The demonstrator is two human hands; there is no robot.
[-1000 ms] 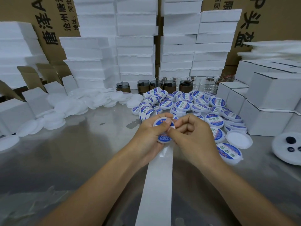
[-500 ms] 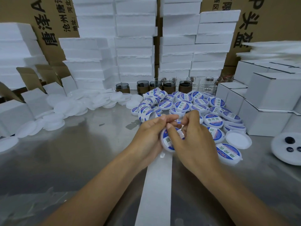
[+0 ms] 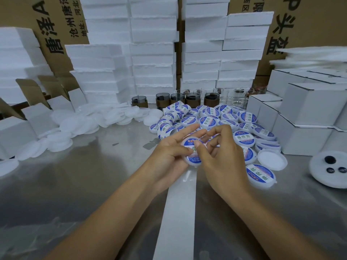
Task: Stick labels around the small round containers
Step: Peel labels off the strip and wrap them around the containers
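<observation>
1. Cradling one small round container point(image 3: 190, 143) just above the far end of the pale backing strip point(image 3: 179, 212), the left hand point(image 3: 169, 156) has its thumb clamped across the face. Its fingers stretch out underneath, so that's a firm pinch in the head view.
2. Same view, other side: the right hand point(image 3: 225, 160) lays its thumb on the blue-and-white label point(image 3: 194, 160). Its other fingers curl over the far rim, and whether they actually grip it I cannot tell.
3. Handling call: this looks like a light, stiff plastic tub with a glossy face, probably slippery. It is best taken by the rim, thumb opposite fingers, leaving the label free for smoothing.
4. On to the containers! A heap of labelled containers point(image 3: 210, 119) sits just behind the hands, lids on, contents hidden.
5. One open tub point(image 3: 272, 160) to the right shows only white inside.
6. The white disc point(image 3: 319, 175) at far right carries three dark round bits.
7. At the back, the dark jars point(image 3: 163, 99) hold something dark that I can't identify, and the clear glasses point(image 3: 238, 99) beside them look empty.
8. Plain white round pieces point(image 3: 78, 124), unlabelled, are scattered at left on the metal table point(image 3: 75, 184).
</observation>
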